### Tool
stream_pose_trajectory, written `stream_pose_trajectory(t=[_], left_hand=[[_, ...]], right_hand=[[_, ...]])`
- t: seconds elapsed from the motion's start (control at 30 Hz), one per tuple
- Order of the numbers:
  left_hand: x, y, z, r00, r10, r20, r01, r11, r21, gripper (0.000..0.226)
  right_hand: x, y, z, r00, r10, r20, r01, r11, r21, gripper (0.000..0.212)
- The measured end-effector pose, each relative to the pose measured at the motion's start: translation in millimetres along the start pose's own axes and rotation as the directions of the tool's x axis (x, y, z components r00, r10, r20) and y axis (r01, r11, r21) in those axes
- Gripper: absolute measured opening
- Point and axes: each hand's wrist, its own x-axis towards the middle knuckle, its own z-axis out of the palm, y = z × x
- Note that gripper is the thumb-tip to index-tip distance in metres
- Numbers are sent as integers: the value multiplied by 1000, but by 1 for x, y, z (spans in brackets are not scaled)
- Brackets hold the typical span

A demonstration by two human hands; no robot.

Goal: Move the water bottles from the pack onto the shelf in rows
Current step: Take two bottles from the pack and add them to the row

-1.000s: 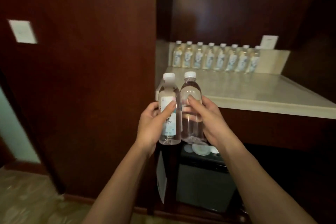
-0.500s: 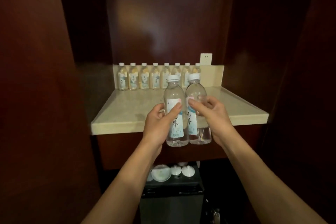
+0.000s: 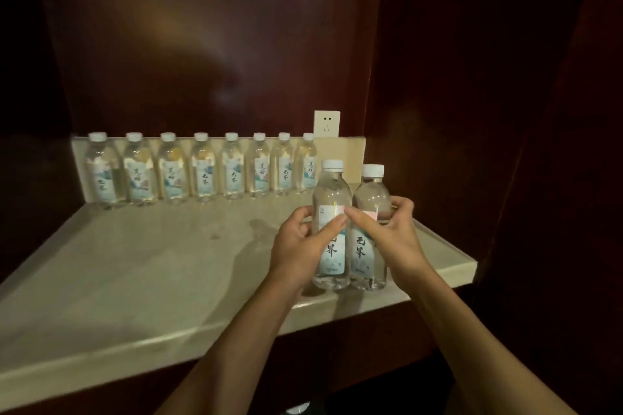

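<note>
I hold two clear water bottles with white caps side by side, upright, over the right front part of the pale stone shelf (image 3: 141, 280). My left hand (image 3: 300, 246) grips the left bottle (image 3: 331, 199) and my right hand (image 3: 392, 236) grips the right bottle (image 3: 371, 192). Whether their bases touch the shelf I cannot tell. A row of several matching bottles (image 3: 202, 168) stands along the back edge of the shelf. The pack is out of view.
Dark wooden panels close in the niche at the back and on both sides. A white wall socket (image 3: 326, 124) sits above the low stone backsplash, just right of the row's end. The shelf's front edge runs diagonally across the lower left.
Both hands have carried the two bottles forward and up, from in front of the shelf's edge to above its right front part. The view has come closer to the shelf.
</note>
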Motion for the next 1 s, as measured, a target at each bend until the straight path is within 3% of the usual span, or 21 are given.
stream_pose_trajectory(t=[0.3, 0.5, 0.63, 0.77, 1.0], left_hand=[[113, -47, 39, 996, -17, -88, 28, 992, 122, 51], [175, -71, 61, 986, 11, -167, 16, 988, 155, 59], [206, -90, 76, 974, 43, -224, 10, 973, 231, 53], [222, -102, 89, 937, 185, -295, -40, 898, 437, 41], [254, -111, 91, 887, 399, -231, -141, 712, 688, 53]], right_hand=[[98, 57, -29, 1000, 0, -12, 1, 993, 118, 47], [169, 83, -49, 994, 12, 113, -19, 998, 65, 39], [211, 102, -59, 989, 32, 146, -42, 997, 70, 33], [241, 118, -58, 992, 10, 128, -17, 998, 52, 29], [278, 136, -48, 992, -10, 128, 7, 1000, 27, 44]])
